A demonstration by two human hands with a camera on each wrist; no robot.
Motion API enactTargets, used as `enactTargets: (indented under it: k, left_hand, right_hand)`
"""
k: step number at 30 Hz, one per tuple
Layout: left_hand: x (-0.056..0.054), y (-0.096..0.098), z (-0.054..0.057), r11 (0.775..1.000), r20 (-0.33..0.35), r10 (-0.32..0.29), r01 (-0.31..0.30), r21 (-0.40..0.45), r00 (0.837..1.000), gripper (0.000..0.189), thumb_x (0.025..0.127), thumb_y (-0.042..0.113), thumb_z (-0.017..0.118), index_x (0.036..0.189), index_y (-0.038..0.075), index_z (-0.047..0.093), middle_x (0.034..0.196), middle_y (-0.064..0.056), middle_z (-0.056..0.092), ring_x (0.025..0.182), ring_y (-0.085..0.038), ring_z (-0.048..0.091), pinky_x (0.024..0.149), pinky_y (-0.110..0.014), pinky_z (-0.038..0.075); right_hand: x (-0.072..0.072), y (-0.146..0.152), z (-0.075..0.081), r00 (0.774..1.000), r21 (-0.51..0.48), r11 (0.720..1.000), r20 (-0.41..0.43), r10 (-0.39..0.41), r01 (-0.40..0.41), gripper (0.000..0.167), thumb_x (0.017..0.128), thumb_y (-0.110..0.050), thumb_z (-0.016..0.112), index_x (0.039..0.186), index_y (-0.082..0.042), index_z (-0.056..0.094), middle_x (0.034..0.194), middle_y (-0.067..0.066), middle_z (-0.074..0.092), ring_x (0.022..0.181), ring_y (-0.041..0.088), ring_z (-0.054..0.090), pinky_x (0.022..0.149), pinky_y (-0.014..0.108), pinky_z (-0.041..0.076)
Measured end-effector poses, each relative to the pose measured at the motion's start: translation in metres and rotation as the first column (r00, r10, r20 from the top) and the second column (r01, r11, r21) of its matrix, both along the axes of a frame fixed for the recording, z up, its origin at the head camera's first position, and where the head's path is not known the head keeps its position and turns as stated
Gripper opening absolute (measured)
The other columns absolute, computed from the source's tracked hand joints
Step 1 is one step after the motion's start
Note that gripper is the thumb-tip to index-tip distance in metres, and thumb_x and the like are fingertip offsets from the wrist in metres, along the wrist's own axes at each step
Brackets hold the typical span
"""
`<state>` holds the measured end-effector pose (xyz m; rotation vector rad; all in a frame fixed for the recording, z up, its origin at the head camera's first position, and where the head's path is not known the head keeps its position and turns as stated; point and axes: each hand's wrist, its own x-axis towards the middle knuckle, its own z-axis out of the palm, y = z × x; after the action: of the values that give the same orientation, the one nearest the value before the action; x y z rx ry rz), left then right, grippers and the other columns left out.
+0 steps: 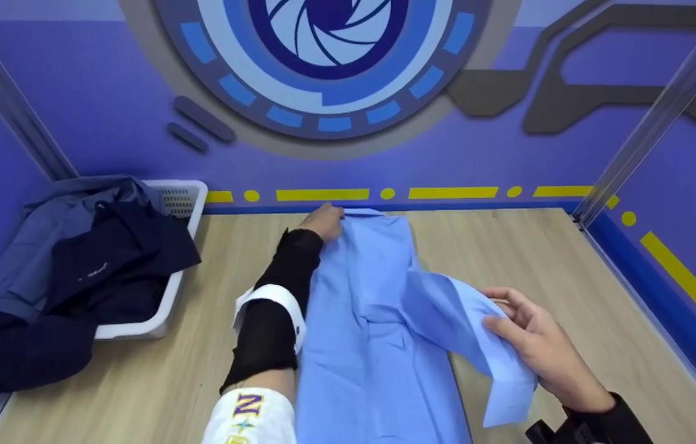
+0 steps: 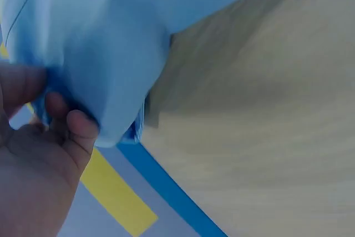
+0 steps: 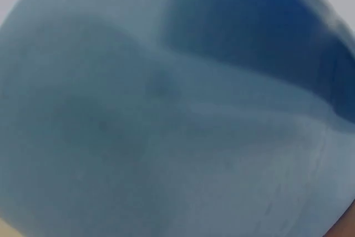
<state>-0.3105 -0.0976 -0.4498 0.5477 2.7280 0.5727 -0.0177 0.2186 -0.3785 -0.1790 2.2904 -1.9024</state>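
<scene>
A light blue shirt [image 1: 348, 333] lies folded into a long strip down the middle of the table. At its far end my left hand [image 1: 324, 222] pinches the edge of the cloth; in the left wrist view the thumb and curled fingers [image 2: 83, 123] grip the blue fabric. On the right, my right hand [image 1: 539, 345] holds up a sleeve [image 1: 465, 320] between thumb and fingers, its cuff end hanging down. The raised blue cloth [image 3: 166, 137] fills most of the right wrist view and hides nearly all of that hand.
A white basket [image 1: 197, 216] at the left holds dark navy garments [image 1: 120, 259] and a grey-blue garment [image 1: 15, 246], some draped over its rim. Purple panels [image 1: 107, 123] wall the wooden table [image 1: 527, 253] at the back and sides.
</scene>
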Motion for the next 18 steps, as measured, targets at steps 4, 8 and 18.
enactTargets:
  k: [4,8,18]
  left_hand:
    - [-0.008,-0.020,0.007,0.995,-0.044,0.076,-0.073,0.075,0.996,0.042,0.102,0.001,0.040,0.140,-0.004,0.059,0.144,-0.023,0.054,0.139,-0.034,0.046,0.115,-0.043,0.039]
    - [-0.012,-0.043,0.007,0.978,-0.035,0.183,-0.179,0.104,0.982,0.041,0.101,0.002,0.040,0.135,-0.006,0.060,0.144,-0.025,0.051,0.139,-0.036,0.043,0.115,-0.044,0.038]
    - [0.039,-0.064,-0.014,0.996,-0.363,0.069,-0.046,0.073,0.929,0.036,0.097,0.002,0.060,0.133,-0.001,0.059,0.132,-0.023,0.053,0.121,-0.039,0.052,0.103,-0.050,0.046]
  right_hand:
    - [0.001,-0.009,0.005,0.997,-0.119,0.990,-0.008,-0.078,0.077,0.033,0.105,-0.003,0.055,0.137,0.000,0.049,0.115,0.007,0.070,0.090,0.019,0.069,0.069,0.031,0.059]
    - [-0.004,-0.019,0.007,0.984,-0.204,0.962,0.035,-0.176,0.179,0.032,0.104,0.000,0.052,0.136,0.001,0.048,0.114,0.011,0.067,0.092,0.020,0.067,0.074,0.030,0.058]
    - [-0.022,-0.016,-0.001,0.956,-0.102,0.957,0.144,-0.255,0.271,0.034,0.102,-0.001,0.054,0.134,0.004,0.041,0.101,0.001,0.066,0.089,0.013,0.066,0.076,0.026,0.055]
